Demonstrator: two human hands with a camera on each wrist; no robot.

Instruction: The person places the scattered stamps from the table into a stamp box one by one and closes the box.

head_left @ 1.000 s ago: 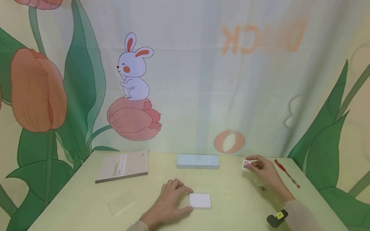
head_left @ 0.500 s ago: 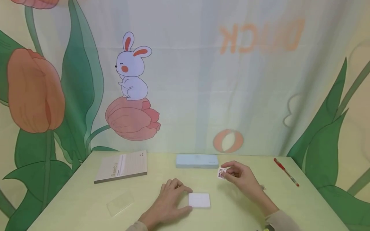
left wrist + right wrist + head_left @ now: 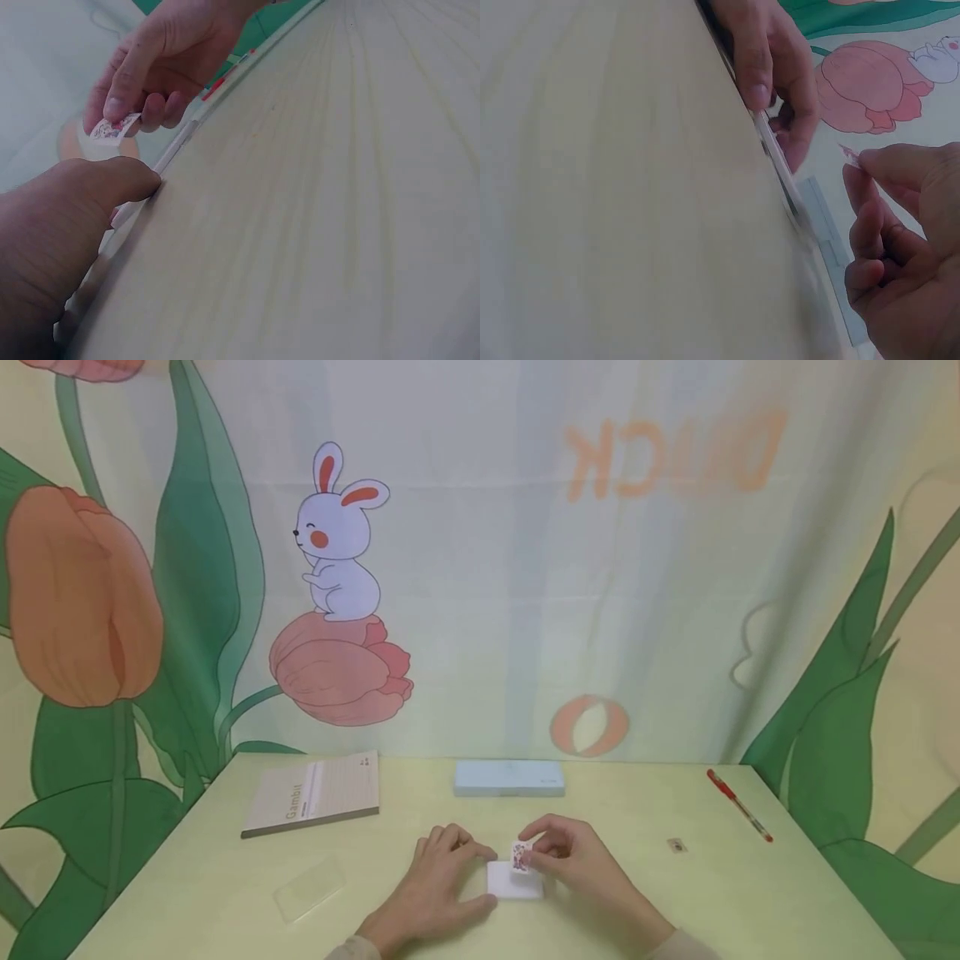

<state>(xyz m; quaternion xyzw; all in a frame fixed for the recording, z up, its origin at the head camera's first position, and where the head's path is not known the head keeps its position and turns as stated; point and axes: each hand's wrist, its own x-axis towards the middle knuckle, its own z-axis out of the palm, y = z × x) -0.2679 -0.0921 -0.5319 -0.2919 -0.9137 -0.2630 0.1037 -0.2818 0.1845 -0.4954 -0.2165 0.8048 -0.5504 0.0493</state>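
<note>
Overhead, head view, clock positions from a flat white rectangular pad [image 3: 514, 888]: smooth pale yellow-green tabletop [image 3: 637, 802]. Printed fabric curtain [image 3: 465, 568] behind, with large orange tulip [image 3: 86, 597] and white rabbit [image 3: 343, 577] towards eleven. Beige notebook [image 3: 337, 789] lettered "Gambit", ten o'clock. Clear flat rectangular piece [image 3: 309, 891], nine. Pale blue oblong case [image 3: 510, 778], twelve. Red-capped transparent pen [image 3: 738, 806], between two and three; small square tan piece [image 3: 677, 845] nearer three. Left hand [image 3: 442, 881]: thumb and forefinger clamped at the pad's nine-o'clock side. Right hand [image 3: 577, 860]: small white card with reddish print [image 3: 519, 857] pinched above the pad.

Left wrist view: tabletop tilted, faintly streaked; card at eleven.

Right wrist view: case at four, curtain at one.
</note>
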